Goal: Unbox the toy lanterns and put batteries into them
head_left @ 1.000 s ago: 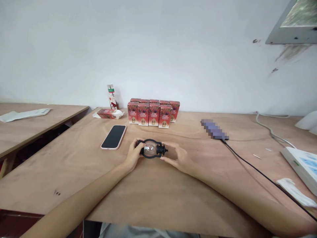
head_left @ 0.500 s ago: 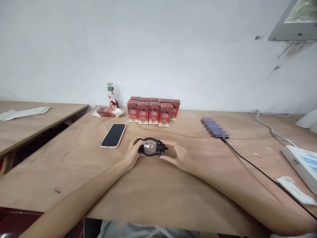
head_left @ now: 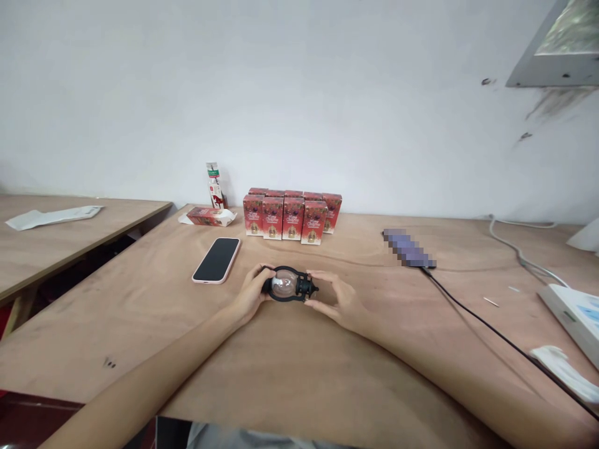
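Observation:
A small black lantern (head_left: 283, 285) with a clear globe lies on its side just above the wooden table (head_left: 281, 368), its pointed top toward the right. Around its base end, on the left, my left hand (head_left: 253, 293) is closed, the thumb by the globe. The thumb and fingertips of my right hand (head_left: 341, 301) sit on either side of the lantern's top end, touching its frame. Inside the globe, details are too small to make out.
Several red printed boxes (head_left: 292, 219) stand near the wall. Left of them are an opened red box (head_left: 208, 216) and a clear packaged item (head_left: 215, 187). A phone (head_left: 216, 260) lies at left. At right are a blurred-out phone (head_left: 407, 248) on a black cable and a white device (head_left: 573, 318).
The whole view has shifted slightly, with everything a little lower in the picture. Both hands keep their hold on the lantern, which shows nearly the same pose.

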Tool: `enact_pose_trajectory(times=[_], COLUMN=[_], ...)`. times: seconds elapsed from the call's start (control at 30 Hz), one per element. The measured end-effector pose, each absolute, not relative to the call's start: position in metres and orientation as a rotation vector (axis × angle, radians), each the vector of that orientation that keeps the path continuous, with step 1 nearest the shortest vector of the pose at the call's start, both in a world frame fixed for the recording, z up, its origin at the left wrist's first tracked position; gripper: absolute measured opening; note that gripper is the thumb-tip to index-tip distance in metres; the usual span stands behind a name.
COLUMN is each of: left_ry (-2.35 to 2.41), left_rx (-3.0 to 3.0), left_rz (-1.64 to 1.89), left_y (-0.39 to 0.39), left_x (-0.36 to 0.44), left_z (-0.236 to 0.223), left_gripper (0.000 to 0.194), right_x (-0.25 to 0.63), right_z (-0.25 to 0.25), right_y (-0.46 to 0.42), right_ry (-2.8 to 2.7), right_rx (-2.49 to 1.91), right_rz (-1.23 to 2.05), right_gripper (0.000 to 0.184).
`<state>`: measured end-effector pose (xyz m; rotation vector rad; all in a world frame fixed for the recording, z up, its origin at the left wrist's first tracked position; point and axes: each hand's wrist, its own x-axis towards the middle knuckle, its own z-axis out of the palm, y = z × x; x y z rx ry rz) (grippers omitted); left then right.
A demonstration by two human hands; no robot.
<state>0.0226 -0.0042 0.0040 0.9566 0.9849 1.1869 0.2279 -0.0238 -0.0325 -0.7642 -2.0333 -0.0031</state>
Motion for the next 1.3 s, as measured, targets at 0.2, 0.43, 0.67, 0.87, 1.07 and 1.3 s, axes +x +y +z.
enact_pose_trajectory(times=[0.2, 0.43, 0.67, 0.87, 1.07, 1.3], left_ry=[0.979, 0.974, 0.973, 0.955, 0.945, 0.917], left_rx=[0.962, 0.949, 0.954, 0.947, 0.920, 0.878], left_rz=[1.180, 1.182, 1.187, 1.181, 1.177, 1.169], left_y=[-0.0037, -0.0034, -0.0056, -0.0058, -0.0029, -0.0016], left_x=[0.0227, 0.0219, 0.0227, 0.0226, 0.0220, 0.0215], left_z=[0.0044, 0.0051, 0.0055, 0.0056, 0.0046, 0.0064], left_gripper=[0.029, 0.029, 0.028, 0.029, 0.029, 0.023], right_x=[0.2292, 0.2295, 0.2306, 0.2303, 0.2292, 0.2271], right_z=[-0.0336, -0.0326, -0.0325, -0.0351, -0.0348, -0.0335], right_y=[-0.0236, -0.0235, -0.0226, -0.0213, -0.0215, -0.0230], right_ry=[-2.054, -2.069, -2.051, -2.051, -2.066, -2.026], right_rx=[-0.869, -0.833, -0.911, -0.894, -0.881, -0.871], right_rz=[0.070, 0.052, 0.151, 0.123, 0.073, 0.112], right_gripper=[0.044, 0.044, 0.043, 0.045, 0.045, 0.048])
